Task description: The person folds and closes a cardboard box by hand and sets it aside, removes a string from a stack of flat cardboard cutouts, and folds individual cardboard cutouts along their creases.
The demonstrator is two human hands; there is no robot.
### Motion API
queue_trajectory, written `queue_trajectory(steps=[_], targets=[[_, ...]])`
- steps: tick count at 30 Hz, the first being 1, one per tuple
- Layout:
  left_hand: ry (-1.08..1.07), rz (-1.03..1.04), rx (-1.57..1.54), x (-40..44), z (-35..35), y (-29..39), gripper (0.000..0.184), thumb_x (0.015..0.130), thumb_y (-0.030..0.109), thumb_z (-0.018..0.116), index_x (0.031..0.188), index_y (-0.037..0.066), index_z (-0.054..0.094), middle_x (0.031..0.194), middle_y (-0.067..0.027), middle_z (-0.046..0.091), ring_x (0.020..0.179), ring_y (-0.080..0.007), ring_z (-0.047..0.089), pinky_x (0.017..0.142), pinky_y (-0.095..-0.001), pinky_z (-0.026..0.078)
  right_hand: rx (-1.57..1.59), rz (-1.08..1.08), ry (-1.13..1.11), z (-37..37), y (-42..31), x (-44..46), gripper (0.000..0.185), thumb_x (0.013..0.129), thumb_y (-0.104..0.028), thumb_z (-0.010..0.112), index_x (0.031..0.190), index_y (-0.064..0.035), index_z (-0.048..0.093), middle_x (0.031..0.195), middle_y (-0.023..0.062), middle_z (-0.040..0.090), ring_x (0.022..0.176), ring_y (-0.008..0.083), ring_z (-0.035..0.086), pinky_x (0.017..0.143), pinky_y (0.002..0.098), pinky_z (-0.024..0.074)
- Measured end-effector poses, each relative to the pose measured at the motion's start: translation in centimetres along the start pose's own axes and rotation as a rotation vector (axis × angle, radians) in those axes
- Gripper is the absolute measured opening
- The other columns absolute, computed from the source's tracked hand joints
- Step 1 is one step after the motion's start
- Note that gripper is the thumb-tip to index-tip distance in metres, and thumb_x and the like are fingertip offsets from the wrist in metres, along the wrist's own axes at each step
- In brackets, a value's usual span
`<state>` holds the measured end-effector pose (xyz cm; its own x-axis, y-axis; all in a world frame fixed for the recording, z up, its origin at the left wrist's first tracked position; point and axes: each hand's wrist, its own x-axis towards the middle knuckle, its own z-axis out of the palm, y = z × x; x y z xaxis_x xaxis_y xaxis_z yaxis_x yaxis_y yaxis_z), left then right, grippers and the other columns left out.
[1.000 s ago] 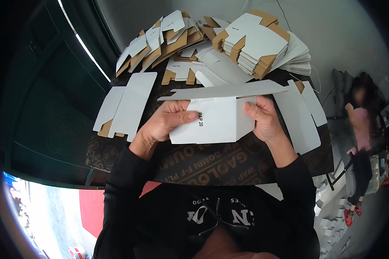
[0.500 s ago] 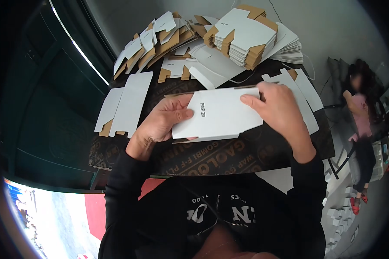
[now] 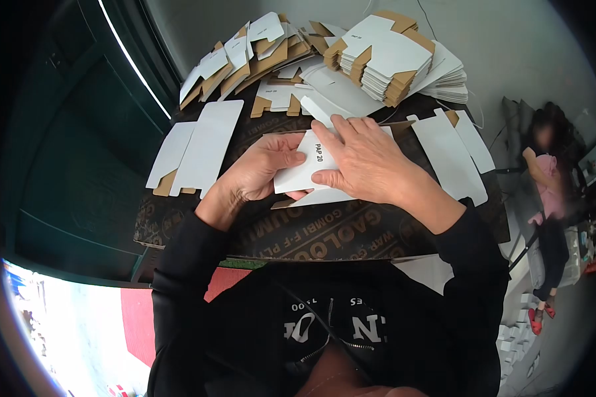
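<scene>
A white cardboard piece [image 3: 301, 173] printed "PAP 20" is held above the dark table [image 3: 298, 235]. My left hand [image 3: 261, 165] grips its left end, thumb on top and fingertips showing beneath. Across its right part lies my right hand [image 3: 364, 159], palm down, fingers together and thumb along the near side. The hand hides much of the piece; a white flap shows below it. Flat white card pieces lie to the left [image 3: 208, 145] and to the right [image 3: 450, 155] of my hands.
Stacks of flat white and brown cardboard stand at the back left [image 3: 238, 56] and back right [image 3: 391, 56]. Between them lie loose sheets [image 3: 341, 89]. A person [image 3: 548, 192] is at the far right, near small white boxes [image 3: 516, 337] on the floor.
My right hand has moved from the right edge of the cardboard leftward onto its top face. The right end panel, raised earlier, was folded over and is now under the hand.
</scene>
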<state>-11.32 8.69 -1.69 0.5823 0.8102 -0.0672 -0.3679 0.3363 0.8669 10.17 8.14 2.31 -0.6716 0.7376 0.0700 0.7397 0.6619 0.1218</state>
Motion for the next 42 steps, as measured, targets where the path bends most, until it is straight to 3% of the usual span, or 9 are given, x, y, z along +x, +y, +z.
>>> queue_trajectory(steps=[4,10,15,19,25,29,35,39,42], targets=[[-0.042,-0.019,0.044,0.1,-0.6,-0.2,0.041,0.092,-0.004,0.05,0.131,-0.017,0.044,0.097,-0.0258,0.065,0.063,-0.0281,0.07,0.05,-0.0276,0.063,0.016,-0.068,0.224,2.2,0.2,0.1,0.072,0.092,-0.052,0.055,0.135,0.0042,0.042,0.126,0.024,0.05,0.106,0.035,0.052,0.095,0.0415,0.0378],[0.021,-0.008,0.076,0.2,-1.4,-0.7,0.04,0.092,-0.005,0.049,0.131,-0.016,0.045,0.098,-0.0263,0.064,0.062,-0.0279,0.07,0.049,-0.028,0.063,0.019,-0.094,0.265,3.4,0.2,1.3,0.074,0.092,-0.051,0.056,0.136,0.0058,0.041,0.124,0.025,0.051,0.104,0.0354,0.053,0.095,0.0419,0.0382],[0.065,-0.041,0.078,-0.6,-1.0,-1.4,0.04,0.093,-0.005,0.049,0.131,-0.016,0.045,0.097,-0.0257,0.065,0.065,-0.028,0.07,0.049,-0.0289,0.062,0.029,-0.09,0.185,3.2,-0.6,0.7,0.075,0.092,-0.052,0.056,0.136,0.0066,0.04,0.123,0.0248,0.052,0.104,0.0356,0.053,0.095,0.0425,0.0383],[-0.121,-0.024,-0.112,-2.2,1.2,-0.7,0.033,0.093,-0.004,0.051,0.125,-0.013,0.051,0.098,-0.025,0.065,0.072,-0.029,0.071,0.055,-0.0272,0.063,0.095,-0.115,0.092,-1.0,-1.0,-1.2,0.079,0.091,-0.055,0.056,0.136,0.0075,0.04,0.124,0.0248,0.052,0.104,0.0356,0.053,0.096,0.0427,0.0382],[0.001,-0.008,-0.015,-1.4,3.1,-0.8,0.034,0.092,-0.005,0.049,0.125,-0.014,0.051,0.101,-0.0251,0.066,0.076,-0.0279,0.071,0.058,-0.0252,0.061,0.15,-0.122,-0.16,-5.2,-1.0,-2.8,0.083,0.088,-0.059,0.056,0.134,0.0086,0.041,0.125,0.0268,0.05,0.105,0.0365,0.051,0.099,0.0441,0.0363],[0.087,-0.008,0.049,-0.3,2.6,-0.3,0.035,0.092,-0.005,0.047,0.126,-0.014,0.051,0.102,-0.0253,0.065,0.077,-0.027,0.07,0.059,-0.0238,0.059,0.012,-0.12,0.187,0.0,-0.5,-2.0,0.086,0.085,-0.063,0.057,0.13,0.0096,0.042,0.126,0.0286,0.046,0.105,0.038,0.048,0.102,0.0463,0.0329],[0.099,-0.059,0.152,-0.4,2.8,0.0,0.036,0.093,-0.003,0.048,0.127,-0.014,0.05,0.103,-0.0248,0.065,0.078,-0.028,0.07,0.057,-0.025,0.059,0.046,-0.092,0.34,1.5,-0.6,-2.2,0.089,0.081,-0.064,0.06,0.127,0.01,0.043,0.124,0.03,0.044,0.104,0.039,0.045,0.102,0.0487,0.0302],[0.061,-0.143,0.187,-2.1,4.7,0.1,0.037,0.093,-0.002,0.048,0.128,-0.014,0.05,0.105,-0.0253,0.064,0.076,-0.0269,0.069,0.055,-0.0252,0.059,0.031,-0.153,0.445,1.6,-1.6,-4.0,0.087,0.08,-0.069,0.057,0.115,0.0101,0.051,0.11,0.0275,0.052,0.092,0.0361,0.048,0.094,0.0505,0.0334],[0.053,-0.119,0.189,-1.5,4.1,0.0,0.037,0.094,-0.003,0.048,0.129,-0.013,0.049,0.106,-0.0246,0.064,0.077,-0.0262,0.069,0.055,-0.0256,0.059,0.053,-0.12,0.398,1.5,-1.1,-3.6,0.089,0.077,-0.067,0.061,0.12,0.0098,0.048,0.115,0.0288,0.048,0.096,0.0367,0.046,0.097,0.0507,0.0314]])
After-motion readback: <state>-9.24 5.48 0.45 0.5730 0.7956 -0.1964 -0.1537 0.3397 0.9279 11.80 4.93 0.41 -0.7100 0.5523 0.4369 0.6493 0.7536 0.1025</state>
